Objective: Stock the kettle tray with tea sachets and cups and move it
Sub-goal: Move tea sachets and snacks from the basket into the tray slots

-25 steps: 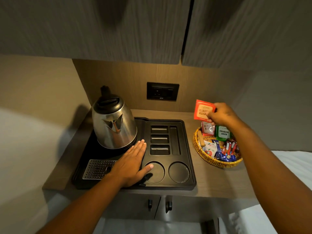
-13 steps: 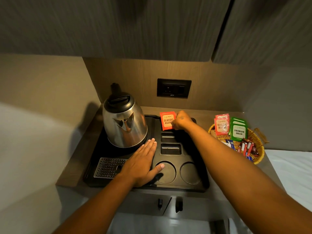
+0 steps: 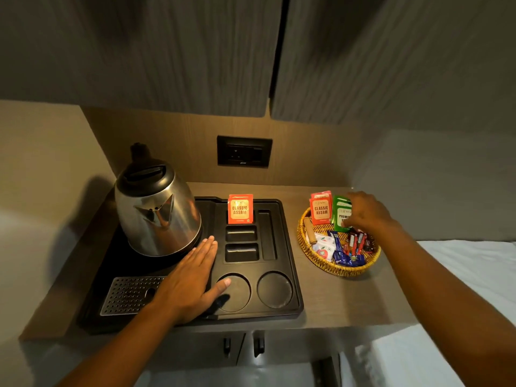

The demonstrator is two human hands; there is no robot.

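A black kettle tray (image 3: 291, 263) lies on the wooden shelf, with a steel kettle (image 3: 156, 216) at its back left. A red Classic Assam sachet (image 3: 240, 209) stands upright in the tray's rearmost slot. My left hand (image 3: 187, 283) rests flat on the tray in front of the kettle, its thumb over the left round cup recess. To the right, a wicker basket (image 3: 335, 270) holds red sachets (image 3: 321, 209), green sachets (image 3: 339, 212) and small packets. My right hand (image 3: 365, 213) reaches into the basket, thumb and fingers pinching a green sachet. No cups are in view.
Two more sachet slots (image 3: 241, 243) and the right cup recess (image 3: 275, 289) hold nothing. A metal drip grille (image 3: 128, 294) sits at the tray's front left. A wall socket (image 3: 244, 151) is behind, cabinet doors hang overhead, and white bedding (image 3: 460, 275) lies right.
My right hand carried a red sachet from the basket, stood it in the tray's rear slot, let go, and returned to the basket's green sachets. The left hand stayed put.
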